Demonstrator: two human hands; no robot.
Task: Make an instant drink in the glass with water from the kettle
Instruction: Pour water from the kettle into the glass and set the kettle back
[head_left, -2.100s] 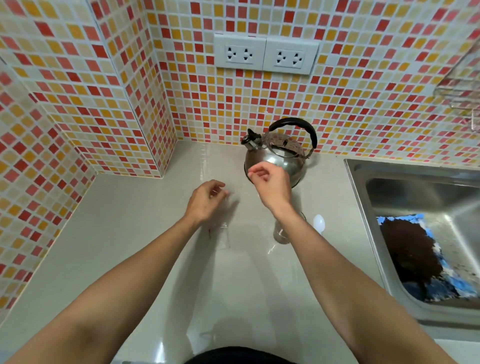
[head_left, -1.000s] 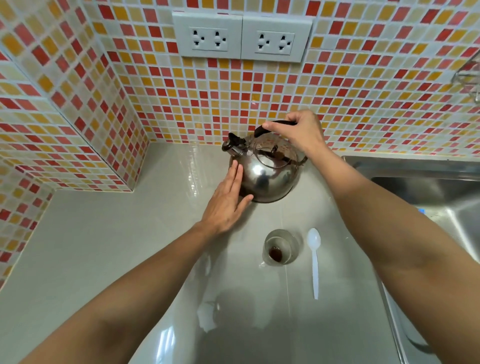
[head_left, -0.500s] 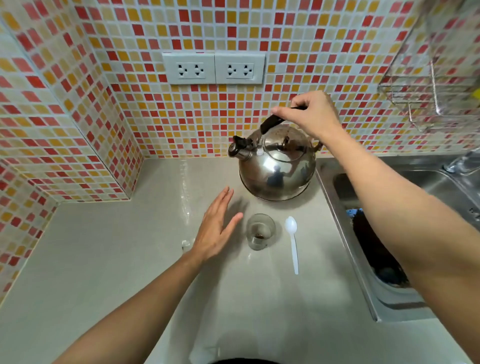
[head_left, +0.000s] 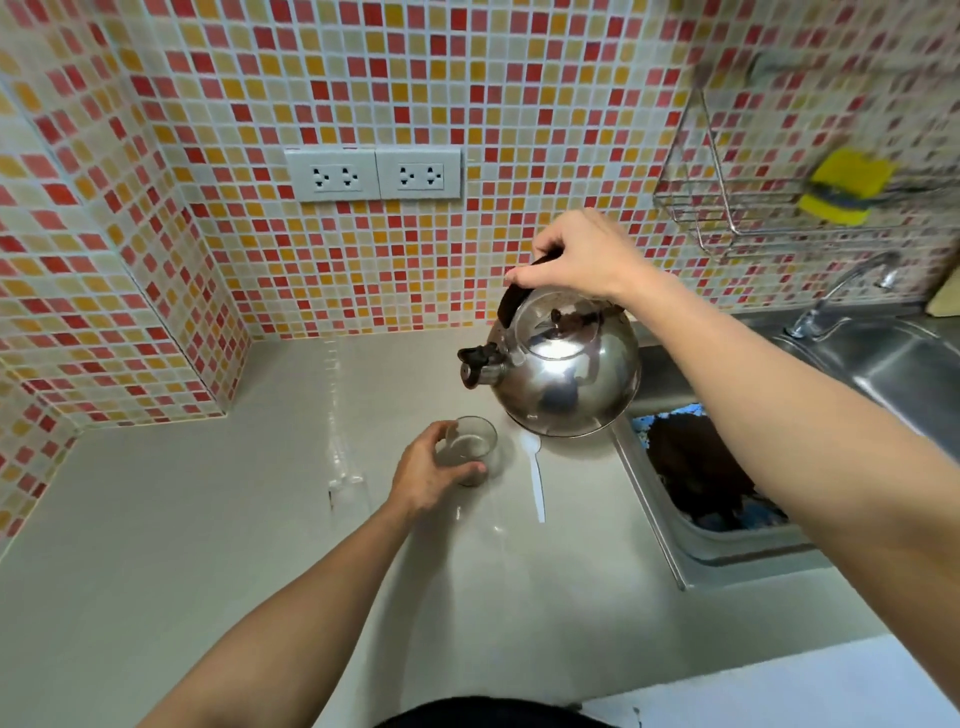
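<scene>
Right hand (head_left: 582, 257), in the upper centre of the frame, closed around the black handle of the steel kettle (head_left: 566, 374). Kettle lifted clear of the counter (head_left: 208, 519), hanging right of centre, spout pointing left toward the glass (head_left: 470, 447). No water visible leaving the spout.

Left hand (head_left: 426, 475), at centre frame, wrapped around the glass, thumb on the near side, fingers curled around the far left side. Glass standing upright on the counter, below and left of the kettle's spout, with something dark at the bottom; contents too blurred to name.

White plastic spoon (head_left: 535, 478) lying flat on the counter just right of the glass, bowl end partly under the kettle's edge, handle pointing toward the bottom of the frame.

Steel sink (head_left: 727, 556) at right, holding a dark mass on something blue. Tap (head_left: 836, 296) at the upper right edge, wire rack (head_left: 727, 208) above it on the mosaic tile wall, yellow sponge (head_left: 844, 187) resting in it. Double white socket plate (head_left: 374, 174) on the wall at upper centre-left.
</scene>
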